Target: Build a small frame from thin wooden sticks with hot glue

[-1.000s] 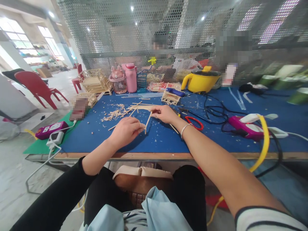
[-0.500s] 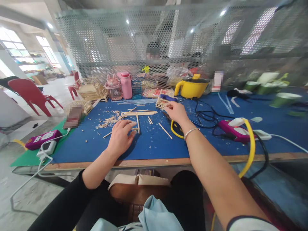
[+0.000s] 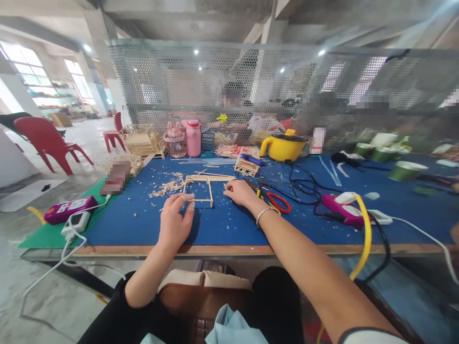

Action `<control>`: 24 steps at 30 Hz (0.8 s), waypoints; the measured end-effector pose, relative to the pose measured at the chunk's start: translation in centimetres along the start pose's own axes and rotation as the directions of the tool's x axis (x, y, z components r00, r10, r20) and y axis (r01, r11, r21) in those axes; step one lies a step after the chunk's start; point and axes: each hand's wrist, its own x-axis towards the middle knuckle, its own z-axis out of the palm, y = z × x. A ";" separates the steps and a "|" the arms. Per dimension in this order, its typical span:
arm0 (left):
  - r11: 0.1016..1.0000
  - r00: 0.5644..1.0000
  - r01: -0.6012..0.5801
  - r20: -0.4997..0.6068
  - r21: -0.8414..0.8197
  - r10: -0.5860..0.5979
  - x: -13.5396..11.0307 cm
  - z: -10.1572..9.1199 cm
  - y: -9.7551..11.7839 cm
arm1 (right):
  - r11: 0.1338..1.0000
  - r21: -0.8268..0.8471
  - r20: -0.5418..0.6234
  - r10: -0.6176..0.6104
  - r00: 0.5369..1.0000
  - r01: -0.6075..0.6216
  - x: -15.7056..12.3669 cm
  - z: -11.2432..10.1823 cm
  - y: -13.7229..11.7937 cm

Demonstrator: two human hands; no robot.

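My left hand (image 3: 175,220) is closed, thumb and fingers pinching the near left corner of a square frame of thin wooden sticks (image 3: 211,191) on the blue tabletop. To the right of the frame, my right hand (image 3: 241,193) is held low with its fingertips together. A small pale end of a short wooden stick (image 3: 225,186) shows at those fingertips; the rest is hidden. Behind the frame lie several long wooden sticks (image 3: 218,178) and a heap of wood shavings (image 3: 168,185). Pliers with red and yellow handles (image 3: 278,202) lie beside my right wrist.
A small slatted wooden piece (image 3: 246,166) with a blue-handled tool (image 3: 251,159) on it stands behind my right hand. Further back are a yellow pot (image 3: 285,146) and a pink bottle (image 3: 193,138). Black cables and a purple power strip (image 3: 340,210) lie right. A mesh screen (image 3: 161,91) closes the back.
My right hand has moved from the slatted wooden piece down and left to the short sticks. My left hand now pinches the frame's corner. The view has tilted up slightly.
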 end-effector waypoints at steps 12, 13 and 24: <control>0.999 0.999 0.029 0.034 -0.034 -0.027 0.3 0.0 -0.7 | 0.982 -0.190 0.167 0.047 0.985 -0.014 0.7 -1.3 -2.2; 0.999 0.999 0.034 0.035 -0.035 -0.033 0.3 0.1 -0.8 | 0.981 -0.196 0.200 0.041 0.979 -0.001 1.0 -1.6 -2.2; 0.995 0.997 0.072 0.034 -0.071 -0.069 0.4 0.1 -1.0 | 0.970 -0.219 0.246 -0.049 0.968 0.105 1.2 -2.1 -3.4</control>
